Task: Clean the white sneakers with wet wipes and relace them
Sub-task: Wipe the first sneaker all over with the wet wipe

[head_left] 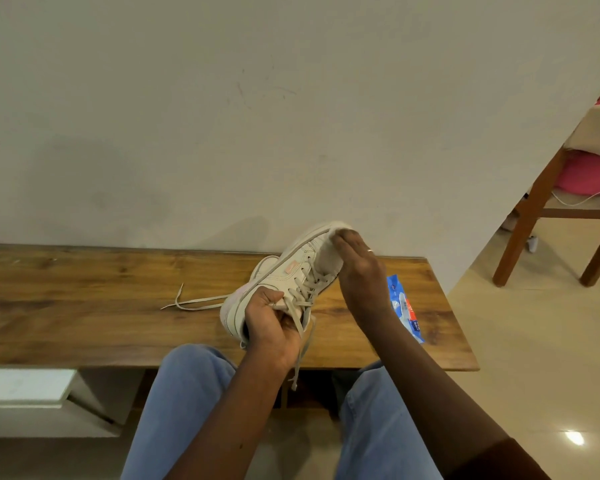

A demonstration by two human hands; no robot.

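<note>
progress: early, I reckon | left hand (pixel 271 317) clamped on the sneaker (pixel 284 275) heel, over the right end of the wooden bench (pixel 84 289) | right hand (pixel 357 265) pinches what looks like a wipe (pixel 328 259) at the toe | laces (pixel 305 289) threaded, relacing not started | wipes pack (pixel 404 306) by right edge

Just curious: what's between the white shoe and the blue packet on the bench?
Head view: the person's right hand and wrist lie between the sneaker and the blue packet, above the wooden bench.
</note>
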